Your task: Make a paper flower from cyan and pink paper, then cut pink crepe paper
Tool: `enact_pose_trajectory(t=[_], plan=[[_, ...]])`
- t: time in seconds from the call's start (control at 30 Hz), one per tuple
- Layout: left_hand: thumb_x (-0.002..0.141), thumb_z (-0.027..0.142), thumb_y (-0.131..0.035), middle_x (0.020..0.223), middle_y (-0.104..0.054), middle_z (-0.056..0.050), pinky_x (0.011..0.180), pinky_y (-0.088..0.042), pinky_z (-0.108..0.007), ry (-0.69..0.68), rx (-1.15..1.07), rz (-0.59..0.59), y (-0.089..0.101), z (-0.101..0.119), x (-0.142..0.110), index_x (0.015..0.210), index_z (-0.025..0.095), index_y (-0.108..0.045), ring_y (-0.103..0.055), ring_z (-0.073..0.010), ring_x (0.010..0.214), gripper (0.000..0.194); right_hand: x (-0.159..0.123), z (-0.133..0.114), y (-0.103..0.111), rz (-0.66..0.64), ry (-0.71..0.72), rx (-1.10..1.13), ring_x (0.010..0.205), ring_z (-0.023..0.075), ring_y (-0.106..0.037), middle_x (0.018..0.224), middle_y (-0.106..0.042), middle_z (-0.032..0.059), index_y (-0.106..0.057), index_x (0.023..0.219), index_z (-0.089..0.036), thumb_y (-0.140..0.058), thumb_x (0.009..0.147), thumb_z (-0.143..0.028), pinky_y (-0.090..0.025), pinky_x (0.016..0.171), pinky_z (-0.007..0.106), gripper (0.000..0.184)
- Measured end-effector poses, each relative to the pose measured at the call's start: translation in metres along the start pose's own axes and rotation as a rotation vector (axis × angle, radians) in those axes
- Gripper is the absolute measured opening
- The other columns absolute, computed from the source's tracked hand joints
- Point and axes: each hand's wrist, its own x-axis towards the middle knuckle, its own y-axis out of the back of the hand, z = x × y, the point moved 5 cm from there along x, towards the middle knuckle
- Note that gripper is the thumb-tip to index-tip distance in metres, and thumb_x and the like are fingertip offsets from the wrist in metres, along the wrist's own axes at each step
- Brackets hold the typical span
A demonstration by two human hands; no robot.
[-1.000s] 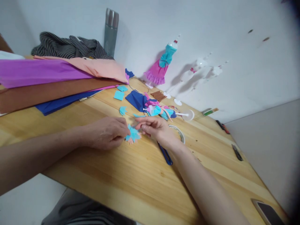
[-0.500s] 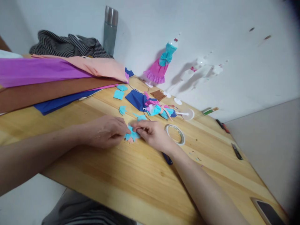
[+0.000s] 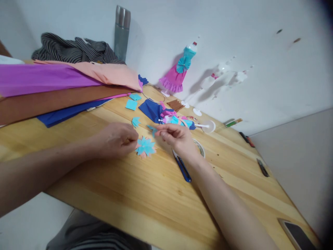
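Note:
A small paper flower (image 3: 145, 147) of light blue petals over pink ones lies flat on the wooden table (image 3: 145, 194). My left hand (image 3: 116, 140) rests just left of it, fingers curled, fingertips touching its edge. My right hand (image 3: 177, 137) hovers a little to the right of the flower, pinching a small light blue paper piece (image 3: 153, 129) between thumb and fingers. A blue-handled cutter (image 3: 182, 168) lies under my right wrist. A tape ring (image 3: 199, 147) sits partly hidden behind that hand.
Folded purple, peach, brown and blue paper sheets (image 3: 59, 90) are stacked at the left. Blue scraps (image 3: 131, 104) and a lying paper-dressed doll (image 3: 171, 119) are behind my hands. A dressed doll (image 3: 179, 71) stands against the wall beside a metal flask (image 3: 121, 31). A phone (image 3: 296, 234) lies at the near right corner.
My right hand has lifted off the flower and moved back and right, pinching a blue piece. The flower now lies uncovered and spread flat. My left hand has barely moved.

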Motion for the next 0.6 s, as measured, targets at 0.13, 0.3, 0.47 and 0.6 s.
enact_pose_trajectory(t=[0.13, 0.3, 0.47, 0.6], plan=[[0.077, 0.024, -0.042, 0.05, -0.041, 0.003, 0.05, -0.028, -0.022, 0.253, -0.078, 0.154, 0.01, -0.014, 0.0, 0.051, 0.016, -0.043, -0.039, -0.0088, 0.05, 0.027, 0.007, 0.01, 0.016, 0.109, 0.038, -0.268, 0.073, 0.018, -0.064, 0.084, -0.073, 0.006, -0.072, 0.096, -0.017, -0.057, 0.079, -0.018, -0.049, 0.069, 0.032, 0.023], [0.084, 0.041, -0.042, 0.049, -0.051, 0.0, 0.05, -0.035, -0.022, 0.371, -0.349, 0.191, 0.012, -0.02, -0.002, 0.05, 0.016, -0.053, -0.046, -0.0101, 0.05, 0.043, 0.009, 0.01, 0.007, 0.038, 0.231, -0.593, 0.092, 0.0228, -0.062, 0.102, -0.07, 0.0088, -0.072, 0.106, -0.021, -0.054, 0.077, -0.005, -0.049, 0.083, 0.038, 0.038], [0.088, 0.048, -0.038, 0.056, -0.063, -0.004, 0.053, -0.045, -0.023, 0.391, -0.561, 0.201, 0.01, -0.013, 0.005, 0.055, 0.015, -0.059, -0.055, -0.0123, 0.054, 0.052, 0.013, 0.016, -0.003, 0.039, 0.252, -0.68, 0.097, 0.0252, -0.06, 0.101, -0.07, 0.0097, -0.073, 0.105, -0.021, -0.054, 0.08, -0.007, -0.047, 0.086, 0.04, 0.034], [0.089, 0.047, -0.038, 0.075, -0.068, -0.01, 0.049, -0.047, -0.024, 0.557, -0.73, 0.225, 0.005, -0.015, 0.017, 0.066, 0.013, -0.061, -0.059, -0.0142, 0.058, 0.047, 0.017, 0.022, 0.004, 0.119, 0.117, -0.432, 0.076, 0.02, -0.06, 0.081, -0.07, 0.0054, -0.075, 0.091, -0.021, -0.062, 0.074, -0.014, -0.047, 0.072, 0.035, 0.022]])
